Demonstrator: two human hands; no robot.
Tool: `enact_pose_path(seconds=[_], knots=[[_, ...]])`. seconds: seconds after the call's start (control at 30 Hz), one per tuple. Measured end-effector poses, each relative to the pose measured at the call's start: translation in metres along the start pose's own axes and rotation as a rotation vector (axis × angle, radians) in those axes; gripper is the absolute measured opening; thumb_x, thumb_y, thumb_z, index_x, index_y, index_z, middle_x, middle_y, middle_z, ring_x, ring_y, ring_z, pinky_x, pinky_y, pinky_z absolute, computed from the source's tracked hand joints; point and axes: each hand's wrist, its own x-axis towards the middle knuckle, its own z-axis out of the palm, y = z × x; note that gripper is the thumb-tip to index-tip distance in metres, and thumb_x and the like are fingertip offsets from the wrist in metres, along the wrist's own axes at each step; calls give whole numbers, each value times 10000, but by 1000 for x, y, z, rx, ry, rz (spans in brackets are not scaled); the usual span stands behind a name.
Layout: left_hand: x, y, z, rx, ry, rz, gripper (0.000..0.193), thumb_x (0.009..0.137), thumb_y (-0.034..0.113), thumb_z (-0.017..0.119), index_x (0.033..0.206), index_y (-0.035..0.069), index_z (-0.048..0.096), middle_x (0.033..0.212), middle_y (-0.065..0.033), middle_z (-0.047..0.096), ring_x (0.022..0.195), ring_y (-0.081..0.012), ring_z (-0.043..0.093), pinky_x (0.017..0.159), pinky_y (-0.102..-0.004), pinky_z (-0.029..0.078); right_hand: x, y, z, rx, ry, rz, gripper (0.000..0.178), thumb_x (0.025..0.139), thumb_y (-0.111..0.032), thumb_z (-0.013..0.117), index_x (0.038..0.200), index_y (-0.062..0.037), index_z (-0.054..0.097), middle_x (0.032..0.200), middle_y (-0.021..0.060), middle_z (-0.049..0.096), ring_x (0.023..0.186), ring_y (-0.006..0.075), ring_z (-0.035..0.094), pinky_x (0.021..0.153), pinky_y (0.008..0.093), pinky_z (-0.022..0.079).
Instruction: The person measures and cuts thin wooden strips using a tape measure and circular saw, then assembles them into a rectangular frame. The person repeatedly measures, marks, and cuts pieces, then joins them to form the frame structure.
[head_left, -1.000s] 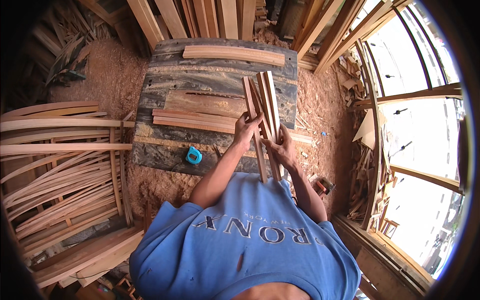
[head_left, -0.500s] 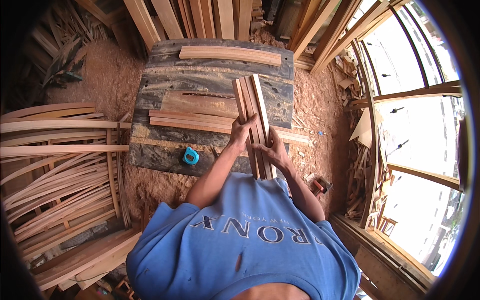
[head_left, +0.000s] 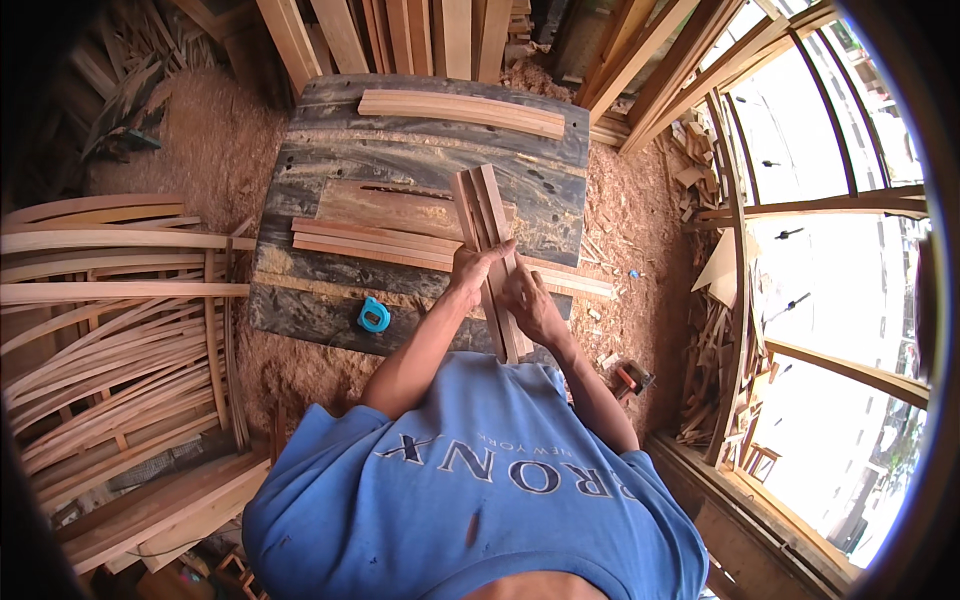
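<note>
A small bundle of wooden strips is held upright-slanting in front of my chest, its lower end close to my shirt. My left hand wraps round the strips from the left, thumb across them. From the right my right hand closes on the same bundle, slightly lower. Beneath the hands, more strips lie side by side across the dark, dusty worktable. Another set of strips rests along its far edge. A blue tape measure sits near the table's front edge, left of my forearm.
Racked timber fills the left side. Boards lean upright behind the table. Sawdust and shavings cover the floor. A red and black tool lies on the floor at right, near a wooden window frame.
The held strips now sit closer together and have tilted slightly left. My right hand has moved up and left around them, nearer my left hand.
</note>
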Motion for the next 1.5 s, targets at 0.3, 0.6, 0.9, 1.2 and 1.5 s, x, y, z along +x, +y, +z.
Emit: enact_pose_path(seconds=[0.3, 0.6, 0.9, 1.2, 1.5], knots=[[34, -40, 8, -299, 299, 165, 389, 811, 193, 812, 1109, -3, 657, 1019, -81, 672, 887, -204, 655, 767, -357, 551, 35, -7, 7, -418, 103, 16, 1102, 716, -303, 759, 1536, 13, 93, 1362, 315, 458, 1256, 488, 463, 1065, 538, 359], [57, -24, 8, -325, 218, 97, 456, 858, 184, 768, 1240, 19, 582, 1147, -79, 633, 1039, -189, 607, 929, -333, 483, 96, 18, -14, -426, 121, -37, 715, 646, -193, 782, 1259, 4, 473, 1123, 215, 600, 1052, 391, 575, 931, 450, 469], [45, 8, -26, -91, 29, 434, 450, 994, 153, 582, 1383, -29, 449, 1334, -198, 563, 1222, -269, 570, 1044, -378, 453, 273, 24, -82, -538, 145, -154, 635, 612, -115, 769, 1190, -55, 515, 1143, 168, 599, 1168, 358, 518, 989, 422, 449], [49, 21, -72, 199, 184, 484, 273, 1011, 144, 552, 1197, -53, 575, 1140, -191, 671, 1042, -255, 660, 940, -348, 523, 385, 32, -44, -864, -14, -161, 876, 690, -258, 747, 1448, -20, 377, 1346, 183, 516, 1284, 336, 441, 1077, 453, 370], [227, 162, -101, 1112, 229, 725, 438, 937, 250, 653, 1338, 90, 581, 1344, -181, 583, 1251, -345, 553, 1050, -502, 446, 362, 46, -46, -845, 347, -140, 636, 704, -38, 629, 1322, -99, 491, 1239, 146, 547, 1234, 289, 478, 1036, 517, 309]])
